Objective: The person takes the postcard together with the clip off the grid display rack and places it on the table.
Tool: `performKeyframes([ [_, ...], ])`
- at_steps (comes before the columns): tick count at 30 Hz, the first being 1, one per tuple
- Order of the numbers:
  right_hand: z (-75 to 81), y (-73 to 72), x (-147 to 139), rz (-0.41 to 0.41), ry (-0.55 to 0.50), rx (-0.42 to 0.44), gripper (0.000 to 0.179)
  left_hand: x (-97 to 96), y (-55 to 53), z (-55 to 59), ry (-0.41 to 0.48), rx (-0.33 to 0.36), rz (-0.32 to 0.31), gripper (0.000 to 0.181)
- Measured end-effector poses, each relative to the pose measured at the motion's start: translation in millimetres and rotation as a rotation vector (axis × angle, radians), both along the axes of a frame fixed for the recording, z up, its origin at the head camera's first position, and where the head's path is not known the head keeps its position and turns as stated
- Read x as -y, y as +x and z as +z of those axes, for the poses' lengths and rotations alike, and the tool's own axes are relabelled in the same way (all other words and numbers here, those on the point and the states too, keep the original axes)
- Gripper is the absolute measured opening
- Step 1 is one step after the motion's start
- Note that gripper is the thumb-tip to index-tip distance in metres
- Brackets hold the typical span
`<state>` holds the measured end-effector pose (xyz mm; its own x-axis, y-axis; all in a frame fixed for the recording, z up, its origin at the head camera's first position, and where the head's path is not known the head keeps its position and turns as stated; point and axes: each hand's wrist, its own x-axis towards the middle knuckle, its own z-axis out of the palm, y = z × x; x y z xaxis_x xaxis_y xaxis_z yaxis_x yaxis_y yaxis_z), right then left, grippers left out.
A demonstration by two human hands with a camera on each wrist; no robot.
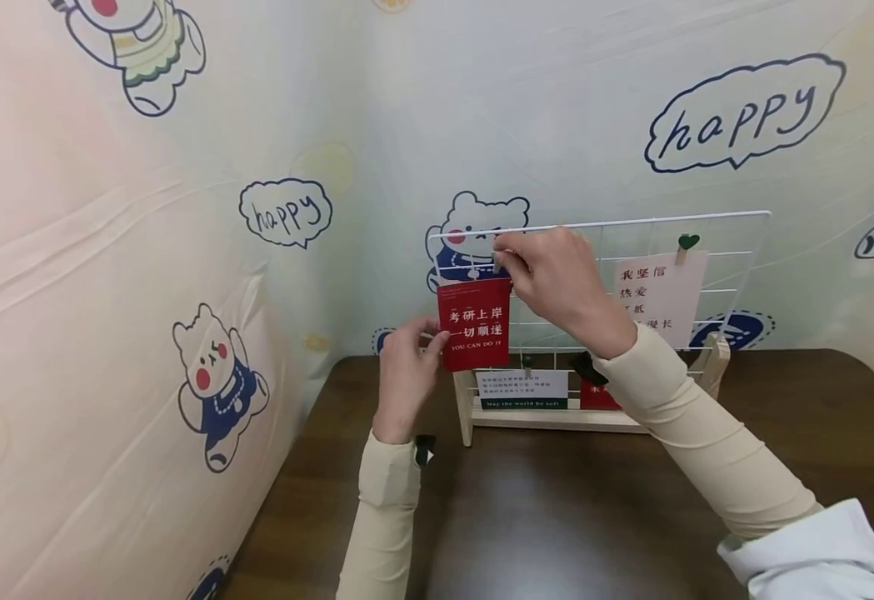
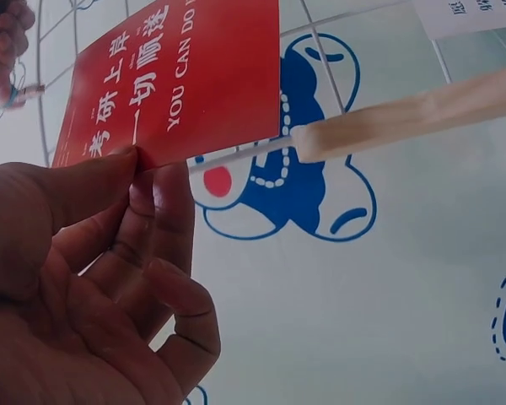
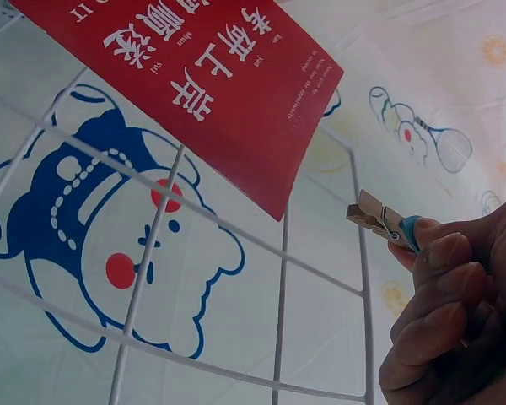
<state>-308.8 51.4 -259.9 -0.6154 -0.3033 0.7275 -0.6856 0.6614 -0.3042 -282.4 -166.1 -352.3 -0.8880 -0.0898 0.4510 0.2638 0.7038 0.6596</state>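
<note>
A red card [image 1: 474, 327] with white lettering is pinched at its left edge between the thumb and fingers of my left hand [image 1: 409, 367]. It stands in front of the left part of a white wire grid [image 1: 594, 223]. My right hand [image 1: 566, 279], near the grid's top bar, pinches a small wooden clothespin [image 3: 379, 218] with a blue piece at its held end. In the right wrist view the clothespin's jaws are apart from the card's corner. The left wrist view shows my thumb [image 2: 93, 181] on the card's face.
The grid stands in a wooden base [image 1: 556, 419] on a dark brown table [image 1: 541, 508]. A pale card [image 1: 661, 292] hangs at right from a clip with a green heart [image 1: 687, 242]. Lower down are a white-and-green card [image 1: 522, 390] and another red card [image 1: 597, 394]. A printed cloth [image 1: 377, 125] hangs behind.
</note>
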Motion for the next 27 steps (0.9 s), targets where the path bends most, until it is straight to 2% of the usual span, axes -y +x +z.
performKeyframes([
  [6, -8.1, 10.2, -2, 0.019, 0.000, 0.067, 0.019, 8.5, 8.6, -2.0, 0.009, 0.012, -0.002, 0.021],
  [14, -26.2, 13.2, -4, 0.030, 0.011, 0.126, 0.018, 25.0, 18.6, -5.6, 0.025, 0.054, 0.009, 0.023],
  [20, -44.5, 14.9, -2, 0.049, 0.011, 0.168, 0.016, 39.3, 25.0, -12.4, -0.004, 0.125, 0.013, 0.024],
  [27, -73.1, 17.7, 4, 0.063, 0.011, 0.228, 0.015, 52.5, 33.7, -23.4, -0.003, 0.266, 0.002, 0.024],
])
